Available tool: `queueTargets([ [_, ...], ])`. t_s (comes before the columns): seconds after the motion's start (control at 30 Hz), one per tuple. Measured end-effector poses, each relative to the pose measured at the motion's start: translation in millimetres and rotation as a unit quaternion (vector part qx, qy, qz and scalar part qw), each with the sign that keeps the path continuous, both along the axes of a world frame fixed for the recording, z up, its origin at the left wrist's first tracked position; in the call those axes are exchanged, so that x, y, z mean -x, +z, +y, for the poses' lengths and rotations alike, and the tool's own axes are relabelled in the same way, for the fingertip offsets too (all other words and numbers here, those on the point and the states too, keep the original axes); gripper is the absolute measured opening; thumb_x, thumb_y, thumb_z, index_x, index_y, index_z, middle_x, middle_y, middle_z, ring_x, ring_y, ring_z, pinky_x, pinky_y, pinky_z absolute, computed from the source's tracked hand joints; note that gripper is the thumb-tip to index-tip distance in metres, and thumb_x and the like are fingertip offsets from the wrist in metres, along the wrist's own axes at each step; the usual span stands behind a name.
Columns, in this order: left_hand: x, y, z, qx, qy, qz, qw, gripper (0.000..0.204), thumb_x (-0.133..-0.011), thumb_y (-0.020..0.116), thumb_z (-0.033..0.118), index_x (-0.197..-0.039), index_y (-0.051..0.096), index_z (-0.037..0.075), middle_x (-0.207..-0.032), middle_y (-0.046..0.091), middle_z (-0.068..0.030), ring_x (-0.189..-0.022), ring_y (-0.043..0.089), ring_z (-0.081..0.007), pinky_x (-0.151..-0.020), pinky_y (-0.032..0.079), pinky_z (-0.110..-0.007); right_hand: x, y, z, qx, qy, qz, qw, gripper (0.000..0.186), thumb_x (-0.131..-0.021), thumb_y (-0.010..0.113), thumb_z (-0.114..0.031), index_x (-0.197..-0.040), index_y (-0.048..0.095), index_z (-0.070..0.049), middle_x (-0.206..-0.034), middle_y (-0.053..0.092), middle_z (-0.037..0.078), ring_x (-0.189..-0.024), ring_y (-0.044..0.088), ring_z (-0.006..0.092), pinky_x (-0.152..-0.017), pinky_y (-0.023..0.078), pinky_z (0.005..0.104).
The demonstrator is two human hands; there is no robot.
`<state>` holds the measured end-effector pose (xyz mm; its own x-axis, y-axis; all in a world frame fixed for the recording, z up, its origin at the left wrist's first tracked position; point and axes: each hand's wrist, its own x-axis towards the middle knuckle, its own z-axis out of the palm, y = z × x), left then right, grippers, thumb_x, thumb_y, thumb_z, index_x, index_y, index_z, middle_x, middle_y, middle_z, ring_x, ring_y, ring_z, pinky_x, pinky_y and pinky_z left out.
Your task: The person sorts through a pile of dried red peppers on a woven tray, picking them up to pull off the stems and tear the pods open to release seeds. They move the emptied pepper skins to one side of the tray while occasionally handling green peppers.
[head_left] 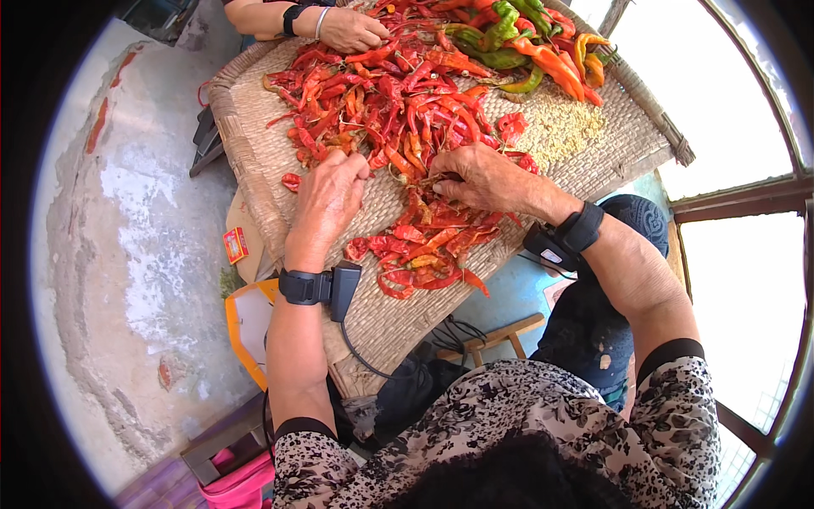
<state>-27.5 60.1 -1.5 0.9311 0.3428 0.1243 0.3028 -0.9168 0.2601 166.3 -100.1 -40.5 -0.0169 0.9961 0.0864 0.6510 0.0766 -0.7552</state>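
Observation:
Dried red chili peppers (398,106) lie in a large heap across a woven mat tray (318,335). My left hand (326,199) is at the heap's near left edge, fingers curled together; what they hold, if anything, is hidden. To its right, my right hand (487,180) bends down over the peppers with its fingers closed in a pinch. Brownish stem bits show by those fingertips, but the thing pinched cannot be made out. Between my forearms and nearer me sits a smaller pile of flattened red pepper pieces (432,246).
Another person's hand (352,31) rests at the heap's far left. Fresh green, orange and red peppers (517,42) lie at the far right, beside scattered pale yellow seeds (564,131). Left of the tray are a small red-and-yellow box (236,245) and a yellow-edged container (246,327).

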Motion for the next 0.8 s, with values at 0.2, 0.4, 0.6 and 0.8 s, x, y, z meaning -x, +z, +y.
queueTargets([
  [0.2,-5.8,12.0,9.5,-0.183,0.135,-0.193,0.955,0.041,-0.083,0.065,0.01,-0.123,0.057,0.014,-0.096,0.054,-0.0124,-0.082,0.06,-0.0304,-0.073,0.049,-0.041,-7.8,-10.7,-0.9,-0.038,0.005,-0.032,0.999,0.019,-0.087,0.062,-0.016,-0.099,0.062,-0.002,-0.082,0.064,0.017,-0.08,0.063,0.0346,-0.071,0.05,0.0422],
  [0.4,-16.1,-0.6,-17.9,0.023,-0.058,-0.044,0.997,0.049,-0.085,0.059,0.001,-0.131,0.051,0.013,-0.099,0.055,-0.0121,-0.085,0.06,-0.0291,-0.078,0.049,-0.038,-2.5,-0.9,-1.0,-0.047,0.004,-0.028,0.999,0.021,-0.087,0.062,-0.022,-0.097,0.063,-0.004,-0.077,0.064,0.021,-0.077,0.063,0.0383,-0.069,0.05,0.0453],
  [0.6,-19.5,0.8,-26.0,0.136,-0.098,-0.024,0.986,0.033,-0.082,0.059,0.003,-0.113,0.052,0.008,-0.093,0.056,-0.0118,-0.079,0.059,-0.0276,-0.071,0.05,-0.036,-1.7,-0.5,-3.5,-0.01,0.01,-0.026,1.0,0.016,-0.087,0.062,-0.014,-0.096,0.06,-0.001,-0.083,0.062,0.019,-0.079,0.061,0.0372,-0.069,0.049,0.0436],
  [0.8,-16.7,11.6,-30.8,0.279,-0.063,-0.03,0.958,0.015,-0.082,0.066,0.006,-0.093,0.056,0.003,-0.077,0.058,-0.0051,-0.064,0.056,-0.0136,-0.063,0.048,-0.027,-2.0,2.2,-3.4,-0.007,0.013,-0.027,1.0,0.02,-0.085,0.062,-0.017,-0.099,0.064,-0.004,-0.083,0.065,0.02,-0.081,0.064,0.037,-0.072,0.05,0.0451],
])
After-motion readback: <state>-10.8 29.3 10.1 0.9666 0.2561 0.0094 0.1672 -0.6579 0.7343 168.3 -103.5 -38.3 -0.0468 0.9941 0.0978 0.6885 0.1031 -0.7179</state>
